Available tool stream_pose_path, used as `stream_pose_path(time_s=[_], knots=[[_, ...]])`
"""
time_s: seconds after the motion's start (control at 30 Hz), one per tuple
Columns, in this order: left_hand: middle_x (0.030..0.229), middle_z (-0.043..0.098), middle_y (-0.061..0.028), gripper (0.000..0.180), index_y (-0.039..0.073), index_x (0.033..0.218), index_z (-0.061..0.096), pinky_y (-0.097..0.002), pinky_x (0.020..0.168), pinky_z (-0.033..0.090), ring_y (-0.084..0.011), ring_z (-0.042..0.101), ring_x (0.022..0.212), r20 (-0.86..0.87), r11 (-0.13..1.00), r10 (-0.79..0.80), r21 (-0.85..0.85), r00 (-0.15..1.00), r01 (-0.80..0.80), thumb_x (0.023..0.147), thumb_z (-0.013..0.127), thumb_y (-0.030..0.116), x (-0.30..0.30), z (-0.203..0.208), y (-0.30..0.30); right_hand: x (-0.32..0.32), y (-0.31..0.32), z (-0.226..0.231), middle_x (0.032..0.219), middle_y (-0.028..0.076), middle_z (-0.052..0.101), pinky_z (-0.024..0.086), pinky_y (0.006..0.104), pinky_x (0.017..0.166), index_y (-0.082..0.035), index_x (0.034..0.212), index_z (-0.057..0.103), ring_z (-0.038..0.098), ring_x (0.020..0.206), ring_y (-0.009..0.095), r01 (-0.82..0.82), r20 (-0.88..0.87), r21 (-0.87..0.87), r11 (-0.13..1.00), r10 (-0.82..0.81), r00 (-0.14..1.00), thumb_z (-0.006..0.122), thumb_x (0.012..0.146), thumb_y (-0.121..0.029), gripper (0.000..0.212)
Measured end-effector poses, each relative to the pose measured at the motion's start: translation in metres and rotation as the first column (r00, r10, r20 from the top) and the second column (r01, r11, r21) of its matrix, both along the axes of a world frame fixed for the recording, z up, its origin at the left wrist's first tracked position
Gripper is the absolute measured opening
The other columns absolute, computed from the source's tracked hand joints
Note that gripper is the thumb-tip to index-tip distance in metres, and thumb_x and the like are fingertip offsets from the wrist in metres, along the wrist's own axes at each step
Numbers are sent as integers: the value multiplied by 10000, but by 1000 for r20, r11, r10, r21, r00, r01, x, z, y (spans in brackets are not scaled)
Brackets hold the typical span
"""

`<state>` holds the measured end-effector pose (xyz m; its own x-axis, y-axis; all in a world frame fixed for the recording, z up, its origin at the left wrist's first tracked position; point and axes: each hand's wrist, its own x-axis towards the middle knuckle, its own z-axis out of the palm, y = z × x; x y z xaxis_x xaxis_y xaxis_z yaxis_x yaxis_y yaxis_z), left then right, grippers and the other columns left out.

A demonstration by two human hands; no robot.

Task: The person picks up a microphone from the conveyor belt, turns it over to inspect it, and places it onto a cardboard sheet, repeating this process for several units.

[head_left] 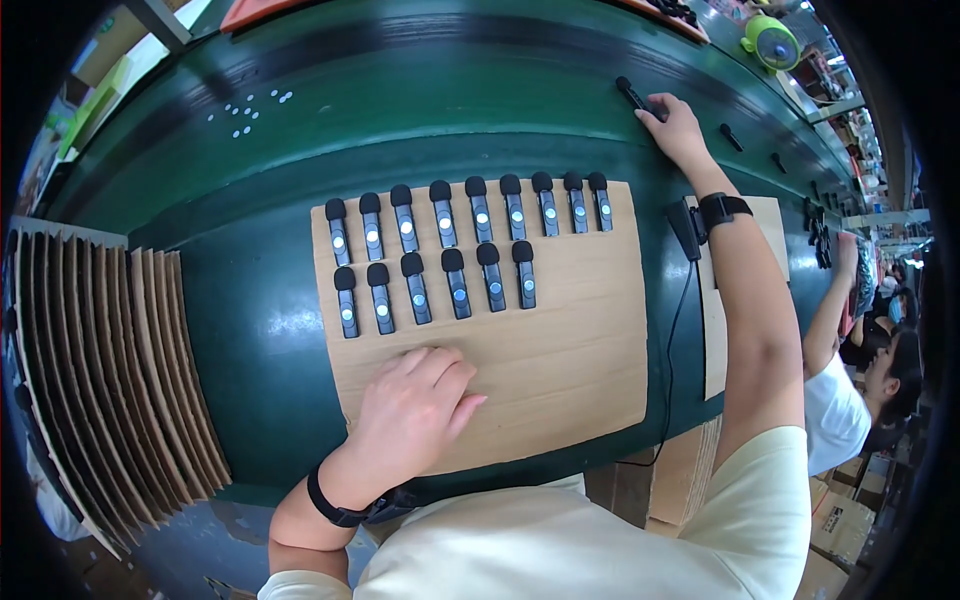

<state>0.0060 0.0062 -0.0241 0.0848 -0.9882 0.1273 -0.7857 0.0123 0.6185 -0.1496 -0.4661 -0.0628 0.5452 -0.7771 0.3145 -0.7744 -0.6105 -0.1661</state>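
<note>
Two rows of small black clip-on microphones (443, 215) with foam heads lie on a cardboard sheet (560, 370). Each shows a pale round spot on its body. My left hand (415, 405) rests on the sheet below the lower row, fingers curled under and thumb pointing right; whatever the fingers may hold is hidden. Far out to the right, my right hand (675, 128) grips another microphone (630, 93) by its body between thumb and fingers, foam head pointing away to the upper left. Loose microphones (731, 137) lie on the green table to the right of that hand.
Cardboard sheets (120, 370) stand in a row at the left. Small white discs (247, 115) lie scattered at the far left. A black device (684, 230) with a cable sits under my right forearm. A green fan (772, 44) stands far right, and a co-worker (845, 400) sits at the right.
</note>
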Motion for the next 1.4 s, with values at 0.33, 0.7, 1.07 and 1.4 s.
stream_pose_path(time_s=[0.33, 0.7, 1.07, 1.4], knots=[[1001, 641, -89, 274, 38, 1015, 633, -368, 766, 512, -261, 636, 891, -181, 992, 71, -88, 981, -88, 783, 749, 126, 5, -2, 8, 11, 151, 63, 867, -16, 640, 465, 188, 722, -20, 1119, 651, 578, 792, 46, -419, 521, 494, 762, 127, 844, 710, 855, -68, 274], [1061, 660, -140, 345, -32, 1144, 605, -341, 921, 469, -226, 613, 1013, -553, 928, 16, -302, 833, -219, 836, 739, 47, 11, 11, 14, -6, 335, 69, 857, 111, 686, 522, 269, 711, 12, 1015, 695, 664, 765, 179, -746, 785, 361, 560, 250, 567, 781, 732, 36, 297], [997, 690, -133, 344, -21, 1074, 649, -317, 797, 525, -241, 657, 895, -572, 920, 17, -313, 820, -237, 752, 771, -29, 4, 11, 10, -14, 340, 42, 906, 135, 684, 499, 302, 730, 44, 1047, 679, 645, 837, 225, -790, 850, 350, 503, 184, 493, 780, 750, 26, 314], [933, 669, -119, 333, -11, 1029, 647, -312, 737, 515, -224, 637, 844, -477, 928, -26, -339, 879, -157, 723, 774, -48, 6, 3, 8, -11, 340, 41, 844, 127, 684, 491, 293, 658, 39, 1023, 688, 639, 742, 221, -811, 828, 292, 507, 290, 480, 795, 739, -8, 307]])
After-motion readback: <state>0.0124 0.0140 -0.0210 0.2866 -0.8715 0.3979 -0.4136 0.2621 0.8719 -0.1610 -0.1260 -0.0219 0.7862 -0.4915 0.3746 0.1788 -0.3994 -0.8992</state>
